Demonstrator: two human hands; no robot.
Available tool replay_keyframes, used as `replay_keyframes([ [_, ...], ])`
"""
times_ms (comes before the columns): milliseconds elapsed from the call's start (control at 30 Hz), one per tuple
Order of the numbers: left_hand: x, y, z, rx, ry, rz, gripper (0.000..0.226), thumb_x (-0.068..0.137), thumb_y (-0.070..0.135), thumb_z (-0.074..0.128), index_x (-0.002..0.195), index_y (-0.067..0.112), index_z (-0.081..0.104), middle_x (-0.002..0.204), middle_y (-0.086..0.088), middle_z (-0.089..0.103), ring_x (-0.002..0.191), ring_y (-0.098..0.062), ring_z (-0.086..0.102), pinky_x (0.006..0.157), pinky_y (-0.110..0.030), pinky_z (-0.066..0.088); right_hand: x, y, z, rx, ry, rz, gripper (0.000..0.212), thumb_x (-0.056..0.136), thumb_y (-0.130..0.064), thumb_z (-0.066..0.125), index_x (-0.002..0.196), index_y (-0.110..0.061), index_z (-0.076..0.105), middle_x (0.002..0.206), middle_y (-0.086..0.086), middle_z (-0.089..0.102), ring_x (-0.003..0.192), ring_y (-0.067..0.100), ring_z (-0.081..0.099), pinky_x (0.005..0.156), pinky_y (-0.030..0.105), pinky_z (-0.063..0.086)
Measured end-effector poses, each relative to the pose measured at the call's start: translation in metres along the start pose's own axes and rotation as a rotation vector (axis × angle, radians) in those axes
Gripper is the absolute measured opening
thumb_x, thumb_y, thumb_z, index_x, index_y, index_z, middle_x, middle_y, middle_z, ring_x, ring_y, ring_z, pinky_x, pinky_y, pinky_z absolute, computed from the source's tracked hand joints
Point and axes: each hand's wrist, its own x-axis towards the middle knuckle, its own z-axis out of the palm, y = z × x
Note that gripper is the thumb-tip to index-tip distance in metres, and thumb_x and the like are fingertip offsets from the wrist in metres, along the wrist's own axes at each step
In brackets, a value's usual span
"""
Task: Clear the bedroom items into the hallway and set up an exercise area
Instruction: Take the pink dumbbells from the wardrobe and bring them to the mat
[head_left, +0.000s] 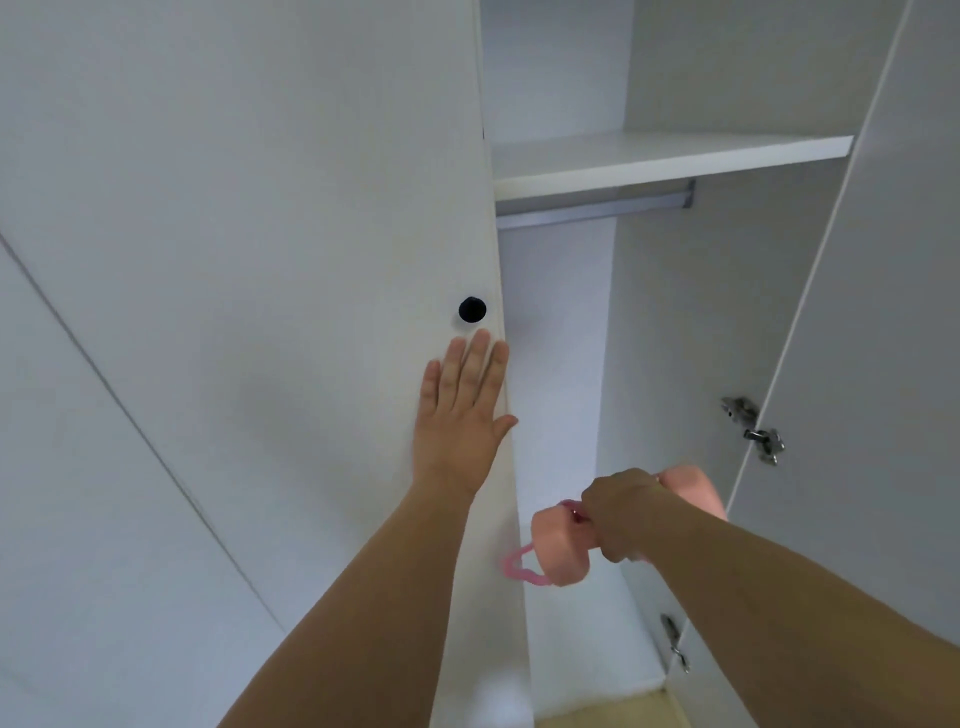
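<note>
The left hand (460, 421) lies flat against the white wardrobe door (260, 260), its fingers (475, 369) straight and spread a little, the thumb reaching just past the door's right edge; it holds nothing. The fingertips sit just below a round black knob (472, 309), close to it but not touching. The right hand (621, 512) is curled round the middle of a pink dumbbell (561, 545), gripping its bar so that the bar itself is hidden. One pale pink end of the dumbbell juts out to the left of the fist and the other shows behind the knuckles to the right. A brighter pink loop (519, 566), thin and blurred, hangs by the left end; whether it is fixed to the dumbbell or only held along with it cannot be told. The dumbbell is held in the air in the wardrobe opening, between the door edge on the left and the other open door (883, 364) on the right. Above, inside the wardrobe, a white shelf (670, 156) runs across, with a grey rail (592, 210) fixed right under it. Two metal hinges (753, 428) show on the right door's inner edge, one well above the other. At the bottom, a strip of pale yellowish floor (597, 714) shows below the wardrobe.
</note>
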Motion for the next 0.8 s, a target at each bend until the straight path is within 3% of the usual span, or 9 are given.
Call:
replay_keyframes([
  [100, 0.009, -0.007, 0.015, -0.018, 0.040, 0.011, 0.102, 0.091, 0.057, 0.055, 0.155, 0.023, -0.018, 0.160, 0.001, -0.029, 0.149, -0.021, -0.024, 0.122, -0.042, -0.009, 0.010, -0.005, -0.004, 0.038, -0.005, 0.043, 0.011, 0.082, -0.010, 0.053, 0.076, -0.018, 0.048, 0.068, -0.006, 0.046, 0.067, 0.018, 0.052, 0.058, 0.026, 0.038],
  [133, 0.011, -0.009, 0.020, -0.015, 0.057, 0.022, 0.102, 0.090, 0.058, 0.055, 0.155, 0.023, -0.016, 0.161, 0.000, -0.027, 0.149, -0.021, -0.022, 0.122, -0.042, -0.009, 0.012, -0.007, -0.006, 0.046, -0.002, 0.051, 0.008, 0.082, -0.009, 0.053, 0.083, -0.017, 0.053, 0.070, -0.006, 0.047, 0.071, 0.018, 0.053, 0.060, 0.027, 0.039],
  [233, 0.016, -0.016, 0.027, -0.003, 0.094, 0.071, 0.099, 0.090, 0.061, 0.051, 0.156, 0.025, -0.014, 0.162, -0.001, -0.026, 0.150, -0.021, -0.021, 0.121, -0.042, -0.012, 0.021, -0.007, -0.016, 0.096, -0.047, 0.080, 0.033, 0.081, -0.007, 0.050, 0.111, -0.019, 0.058, 0.078, -0.006, 0.050, 0.077, 0.020, 0.054, 0.064, 0.027, 0.040],
  [300, 0.016, -0.017, 0.029, 0.008, 0.101, 0.092, 0.096, 0.092, 0.062, 0.046, 0.155, 0.025, -0.017, 0.161, -0.001, -0.028, 0.149, -0.022, -0.023, 0.121, -0.043, -0.014, 0.026, -0.010, -0.022, 0.107, -0.064, 0.085, 0.039, 0.080, -0.006, 0.050, 0.115, -0.020, 0.058, 0.074, -0.006, 0.049, 0.076, 0.020, 0.054, 0.059, 0.026, 0.038],
  [433, 0.012, -0.015, 0.030, 0.000, 0.083, 0.111, 0.091, 0.096, 0.056, 0.043, 0.155, 0.020, -0.017, 0.161, -0.005, -0.027, 0.148, -0.026, -0.024, 0.120, -0.047, -0.015, 0.031, -0.022, -0.014, 0.169, -0.085, 0.113, 0.039, 0.077, -0.008, 0.051, 0.113, -0.019, 0.060, 0.074, -0.007, 0.050, 0.071, 0.019, 0.054, 0.054, 0.025, 0.035],
  [667, -0.023, 0.013, 0.037, -0.169, -0.023, 0.303, 0.076, 0.098, 0.045, 0.040, 0.158, 0.011, 0.007, 0.165, -0.008, -0.002, 0.153, -0.026, -0.002, 0.123, -0.047, 0.000, 0.014, -0.041, 0.033, 0.326, -0.193, 0.190, 0.018, 0.073, -0.006, 0.055, 0.088, -0.015, 0.061, 0.068, -0.005, 0.053, 0.063, 0.016, 0.054, 0.054, 0.026, 0.039],
  [800, -0.057, 0.058, 0.049, -0.275, -0.152, 0.352, 0.076, 0.097, 0.045, 0.041, 0.157, 0.009, 0.014, 0.165, -0.009, 0.006, 0.153, -0.027, 0.005, 0.122, -0.048, 0.006, -0.016, -0.042, 0.076, 0.429, -0.251, 0.263, 0.027, 0.076, -0.010, 0.058, 0.101, -0.016, 0.065, 0.077, -0.003, 0.057, 0.074, 0.021, 0.060, 0.064, 0.029, 0.046],
])
